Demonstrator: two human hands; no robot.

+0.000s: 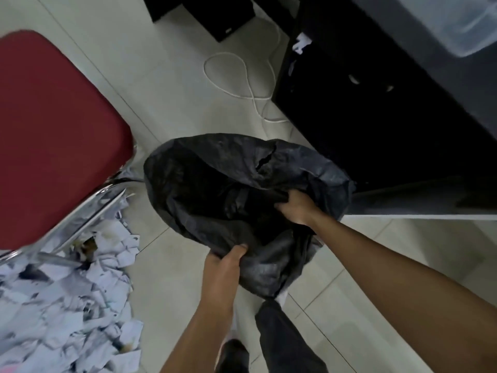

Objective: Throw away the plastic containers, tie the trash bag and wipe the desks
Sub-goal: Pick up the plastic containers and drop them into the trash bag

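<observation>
A large black trash bag (pixel 215 184) sits on the tiled floor in the middle of the head view, its mouth open and dark inside. My left hand (pixel 224 267) grips the bag's near edge, fingers curled over the plastic. Farther right, my right hand (pixel 294 207) clutches the bag's rim on the right side. A clear plastic container (pixel 462 25) rests on the dark desk at the top right. The bag's contents are hidden in shadow.
A red-seated chair (pixel 53 130) with chrome legs stands at the left. Crumpled white paper (pixel 67 305) is piled on the floor under it. A white cable (pixel 242 76) loops on the tiles beside the black desk cabinet (pixel 363 117). My dark trouser leg (pixel 285 340) and shoe are below.
</observation>
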